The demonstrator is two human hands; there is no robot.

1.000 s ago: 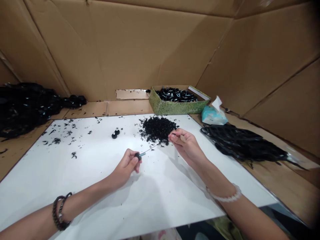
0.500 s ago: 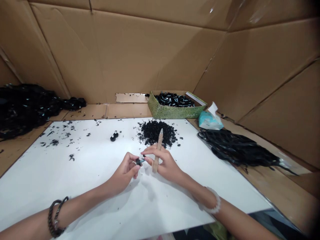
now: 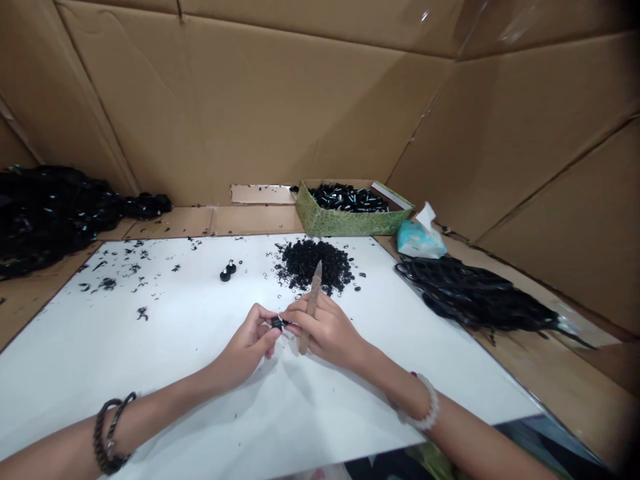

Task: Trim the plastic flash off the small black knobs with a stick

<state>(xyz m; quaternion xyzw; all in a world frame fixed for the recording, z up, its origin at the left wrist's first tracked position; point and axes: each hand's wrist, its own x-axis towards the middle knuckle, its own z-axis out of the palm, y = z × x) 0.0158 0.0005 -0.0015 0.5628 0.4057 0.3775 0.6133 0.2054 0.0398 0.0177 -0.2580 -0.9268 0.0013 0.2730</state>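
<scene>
Between its thumb and fingers, my left hand (image 3: 254, 339) grips a small black-headed screw-like part (image 3: 277, 323). My right hand (image 3: 325, 328) holds a brown tapered tool (image 3: 313, 303) across its fingers, point away from me, while its thumb and index fingertip close on the stem end of the black part. Anything tiny between those fingertips is too small to make out. Just beyond my right hand lies a pile of small black rings (image 3: 313, 263) on the white board (image 3: 200, 427). Two similar black-headed parts (image 3: 226, 274) stand to the left of the pile.
A green box (image 3: 350, 225) full of black parts is behind the pile. To its right are a tissue pack (image 3: 421, 240) and a bundle of black strips (image 3: 480, 297). Black scraps (image 3: 107, 283) lie at the left, near a dark shiny heap (image 3: 50, 217). Cardboard walls surround the board.
My right fingertips have come in against the black part held by my left hand. The brown tool has shifted slightly left and toward me. My left hand stays nearly still.
</scene>
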